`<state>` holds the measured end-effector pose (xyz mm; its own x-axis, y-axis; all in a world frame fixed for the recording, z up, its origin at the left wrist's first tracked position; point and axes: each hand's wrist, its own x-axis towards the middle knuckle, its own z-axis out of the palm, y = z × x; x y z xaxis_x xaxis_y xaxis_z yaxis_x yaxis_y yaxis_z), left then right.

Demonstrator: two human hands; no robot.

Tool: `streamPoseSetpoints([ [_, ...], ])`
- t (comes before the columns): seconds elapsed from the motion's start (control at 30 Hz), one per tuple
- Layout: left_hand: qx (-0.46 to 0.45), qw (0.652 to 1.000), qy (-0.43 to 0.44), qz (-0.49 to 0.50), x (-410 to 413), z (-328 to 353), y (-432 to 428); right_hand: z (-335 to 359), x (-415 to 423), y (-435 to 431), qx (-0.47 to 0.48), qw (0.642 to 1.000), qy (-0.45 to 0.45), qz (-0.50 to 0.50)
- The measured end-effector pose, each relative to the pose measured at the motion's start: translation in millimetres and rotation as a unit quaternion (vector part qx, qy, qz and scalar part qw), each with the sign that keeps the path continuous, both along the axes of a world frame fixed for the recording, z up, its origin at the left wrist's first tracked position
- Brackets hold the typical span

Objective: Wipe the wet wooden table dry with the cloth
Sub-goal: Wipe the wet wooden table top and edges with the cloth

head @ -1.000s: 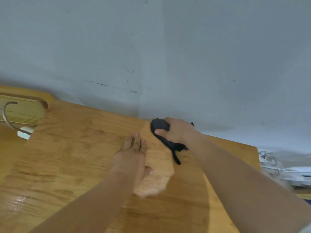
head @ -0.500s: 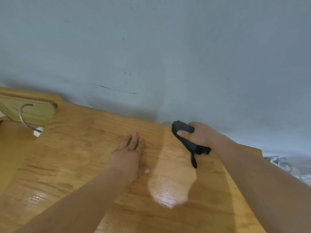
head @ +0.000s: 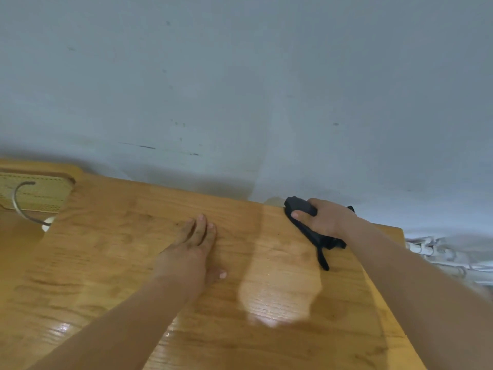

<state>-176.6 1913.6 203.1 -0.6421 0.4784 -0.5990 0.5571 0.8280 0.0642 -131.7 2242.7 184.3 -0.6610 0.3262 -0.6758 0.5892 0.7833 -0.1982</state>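
pale grey wall [head: 240, 76] up ahead of us, scuffed with a few dark marks, and the wooden table [head: 120, 249] runs right up against it. our right hand [head: 326, 220] is out at the table's far edge, fingers curled tight over the black cloth [head: 306, 231], pressing it down onto the wood. a thin tail of the cloth trails back toward us from under the palm. well to the left of that grip, our left hand [head: 192, 255] lies flat, fingers straight and close together, holding nothing. between the two hands and nearer to us, a bright glossy patch [head: 277, 297] shines on the wood. far out to the left, a grey cable [head: 20, 206] loops over a woven panel [head: 37, 193]. just right of the gripping arm, past the table's corner, white cords [head: 437, 252], blurred.
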Motion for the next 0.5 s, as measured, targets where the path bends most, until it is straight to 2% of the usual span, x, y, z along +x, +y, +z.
streamPoseSetpoints([
  [0.23,0.016,0.998,0.013,-0.065,-4.6,5.0,-2.5,-3.8,-62.9,-118.5,0.087,0.991,0.057,0.088],
  [0.33,0.092,0.991,-0.037,-0.088,-15.6,8.5,-21.7,-8.9,-98.7,-175.9,0.098,0.990,0.063,0.082],
  [0.4,0.175,0.980,-0.068,-0.061,-35.2,7.9,-57.4,-9.5,-125.9,-213.5,0.088,0.991,0.066,0.079],
  [0.43,0.204,0.976,-0.053,-0.049,-50.9,7.7,-82.4,-9.5,-140.4,-232.9,0.082,0.991,0.067,0.078],
  [0.5,0.203,0.978,0.014,-0.045,-92.4,5.7,-139.7,-11.0,-171.1,-275.2,0.071,0.991,0.070,0.086],
])
